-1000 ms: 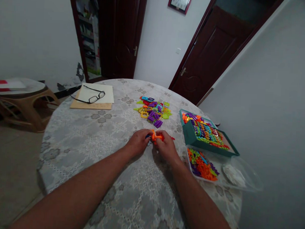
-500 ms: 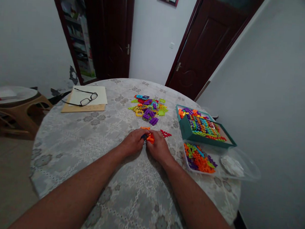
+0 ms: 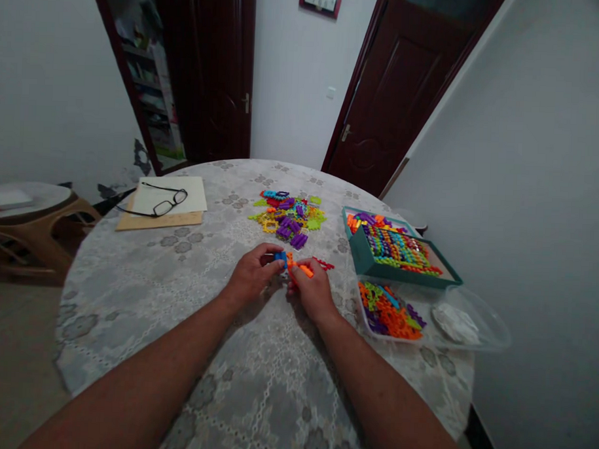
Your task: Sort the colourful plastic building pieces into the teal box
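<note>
Over the near middle of the table, my left hand [image 3: 254, 271] pinches a blue plastic building piece [image 3: 281, 256] between thumb and fingers. Close beside it, my right hand [image 3: 313, 287] grips orange plastic building pieces [image 3: 304, 270]. Blue and orange sit side by side; whether they are joined I cannot tell. A red toothed piece [image 3: 324, 263] lies just beyond my right hand, partly hidden by it. Farther back spreads a loose pile of colourful plastic pieces [image 3: 290, 217], mostly purple, yellow and green.
To the right, a green box [image 3: 364, 258] holds rows of coloured pieces. Nearer stands a clear plastic tub [image 3: 367, 326] of mostly orange pieces, beside a clear lid [image 3: 495, 333] with a crumpled white bag [image 3: 454, 323]. Eyeglasses [image 3: 163, 208] rest on papers [image 3: 195, 191] at the left.
My hands have lifted a little and turned, so the blue piece and the orange pieces show more between the fingers. The view has tilted slightly upward.
</note>
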A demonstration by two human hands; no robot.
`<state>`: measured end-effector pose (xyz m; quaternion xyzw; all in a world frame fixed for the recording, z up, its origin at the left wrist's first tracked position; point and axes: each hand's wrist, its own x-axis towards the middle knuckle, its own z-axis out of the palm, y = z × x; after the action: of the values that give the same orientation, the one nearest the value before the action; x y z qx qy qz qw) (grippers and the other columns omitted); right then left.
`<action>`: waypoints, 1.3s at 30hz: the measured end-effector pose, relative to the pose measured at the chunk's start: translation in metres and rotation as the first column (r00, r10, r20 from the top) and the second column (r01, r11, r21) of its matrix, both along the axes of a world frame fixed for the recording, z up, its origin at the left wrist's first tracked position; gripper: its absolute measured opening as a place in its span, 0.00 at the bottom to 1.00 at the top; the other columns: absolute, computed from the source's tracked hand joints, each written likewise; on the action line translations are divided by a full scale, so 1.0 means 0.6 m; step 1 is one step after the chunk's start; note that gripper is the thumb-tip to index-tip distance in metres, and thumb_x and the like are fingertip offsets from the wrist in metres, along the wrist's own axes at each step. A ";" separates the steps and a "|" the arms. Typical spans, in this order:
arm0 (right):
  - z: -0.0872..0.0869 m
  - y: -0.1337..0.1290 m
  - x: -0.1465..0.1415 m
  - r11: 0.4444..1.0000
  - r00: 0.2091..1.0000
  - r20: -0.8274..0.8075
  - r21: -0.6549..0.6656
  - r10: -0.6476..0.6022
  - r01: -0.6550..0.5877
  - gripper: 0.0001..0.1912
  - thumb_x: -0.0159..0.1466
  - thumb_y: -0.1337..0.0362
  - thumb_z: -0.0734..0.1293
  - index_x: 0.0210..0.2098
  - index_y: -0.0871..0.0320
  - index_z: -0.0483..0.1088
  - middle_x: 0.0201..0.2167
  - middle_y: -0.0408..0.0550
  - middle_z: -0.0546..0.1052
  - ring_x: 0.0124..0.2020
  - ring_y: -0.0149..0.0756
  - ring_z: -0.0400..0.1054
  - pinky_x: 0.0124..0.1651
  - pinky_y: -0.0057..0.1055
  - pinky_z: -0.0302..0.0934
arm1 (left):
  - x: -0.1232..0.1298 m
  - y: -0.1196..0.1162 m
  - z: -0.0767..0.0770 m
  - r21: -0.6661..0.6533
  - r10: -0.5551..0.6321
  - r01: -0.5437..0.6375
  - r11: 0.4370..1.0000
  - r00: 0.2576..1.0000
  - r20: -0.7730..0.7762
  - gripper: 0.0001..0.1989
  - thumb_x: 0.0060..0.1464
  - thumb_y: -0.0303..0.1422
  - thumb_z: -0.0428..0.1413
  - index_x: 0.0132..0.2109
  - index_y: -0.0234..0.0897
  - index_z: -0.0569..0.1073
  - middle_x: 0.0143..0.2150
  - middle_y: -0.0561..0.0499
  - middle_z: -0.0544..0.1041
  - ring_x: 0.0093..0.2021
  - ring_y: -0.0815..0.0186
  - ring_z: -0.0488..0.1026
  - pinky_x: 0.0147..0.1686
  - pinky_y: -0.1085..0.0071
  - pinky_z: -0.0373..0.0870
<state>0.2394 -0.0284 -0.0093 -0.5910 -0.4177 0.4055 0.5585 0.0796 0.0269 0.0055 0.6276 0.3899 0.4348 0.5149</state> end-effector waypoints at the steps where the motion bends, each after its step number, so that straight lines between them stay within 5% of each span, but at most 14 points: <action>1: 0.001 0.001 -0.003 1.000 0.993 -0.117 -0.018 0.005 -0.008 0.18 0.61 0.50 0.72 0.43 0.53 0.68 0.26 0.39 0.75 0.24 0.34 0.70 0.25 0.30 0.68 | 0.000 0.000 0.001 0.005 0.000 0.000 1.000 1.000 0.005 0.18 0.55 0.39 0.64 0.53 0.42 0.78 0.42 0.49 0.84 0.41 0.58 0.82 0.46 0.57 0.81; 5: 0.003 0.005 -0.008 0.994 0.901 -0.423 -0.019 0.091 -0.109 0.27 0.55 0.48 0.78 0.46 0.55 0.70 0.29 0.43 0.79 0.23 0.32 0.72 0.24 0.28 0.71 | 0.002 0.001 -0.004 0.064 -0.019 0.020 0.998 1.000 -0.017 0.17 0.55 0.39 0.64 0.52 0.43 0.80 0.44 0.49 0.84 0.42 0.59 0.81 0.45 0.59 0.80; 8: 0.007 0.002 -0.008 0.978 0.852 -0.490 0.011 0.186 -0.207 0.29 0.55 0.49 0.80 0.49 0.55 0.71 0.32 0.45 0.80 0.25 0.32 0.74 0.26 0.28 0.73 | 0.003 -0.002 -0.007 0.041 -0.061 0.063 0.997 0.997 -0.043 0.18 0.57 0.40 0.63 0.53 0.41 0.80 0.43 0.48 0.84 0.38 0.60 0.81 0.40 0.62 0.80; 12: 0.012 -0.003 -0.007 0.960 0.829 -0.499 0.022 0.251 -0.278 0.32 0.55 0.51 0.82 0.54 0.54 0.71 0.33 0.43 0.80 0.25 0.32 0.76 0.26 0.27 0.73 | 0.003 -0.008 -0.002 0.056 -0.076 0.082 0.995 0.992 -0.097 0.19 0.59 0.42 0.62 0.53 0.39 0.81 0.40 0.48 0.85 0.36 0.60 0.80 0.38 0.65 0.78; 20: 0.023 -0.008 -0.011 0.929 0.850 -0.422 -0.046 0.315 -0.367 0.34 0.52 0.51 0.83 0.52 0.55 0.71 0.30 0.39 0.77 0.20 0.29 0.72 0.17 0.22 0.63 | 0.002 -0.013 0.007 0.235 -0.018 0.055 0.970 0.988 -0.156 0.18 0.69 0.44 0.53 0.52 0.41 0.82 0.52 0.47 0.85 0.52 0.57 0.81 0.58 0.60 0.74; 26: 0.092 -0.024 0.023 0.894 0.877 -0.291 -0.125 0.382 -0.431 0.28 0.57 0.50 0.79 0.52 0.52 0.73 0.31 0.41 0.78 0.18 0.28 0.68 0.17 0.22 0.57 | -0.002 -0.008 0.006 0.296 0.040 0.027 0.955 0.975 -0.219 0.19 0.70 0.44 0.50 0.53 0.40 0.81 0.52 0.46 0.85 0.52 0.56 0.81 0.56 0.61 0.75; 34: 0.224 0.028 0.161 0.962 0.929 0.253 -0.044 0.272 -0.270 0.19 0.63 0.54 0.74 0.49 0.55 0.74 0.26 0.41 0.75 0.21 0.31 0.68 0.21 0.25 0.59 | 0.003 0.001 -0.023 0.374 0.040 0.123 0.919 0.916 -0.400 0.16 0.66 0.41 0.51 0.47 0.43 0.82 0.49 0.45 0.86 0.50 0.53 0.82 0.55 0.56 0.75; 39: 0.267 0.129 0.321 0.988 0.891 0.451 -0.106 -0.053 0.113 0.10 0.66 0.62 0.73 0.45 0.58 0.75 0.26 0.40 0.75 0.24 0.28 0.68 0.26 0.21 0.60 | 0.003 -0.001 -0.019 0.356 0.028 0.147 0.923 0.895 -0.444 0.16 0.66 0.41 0.51 0.46 0.43 0.82 0.48 0.46 0.86 0.49 0.53 0.82 0.53 0.56 0.76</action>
<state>0.4318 0.0490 0.1508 -0.7205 -0.4817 0.2611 0.4250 0.0811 0.0263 -0.0059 0.8092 0.3846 0.3323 0.2947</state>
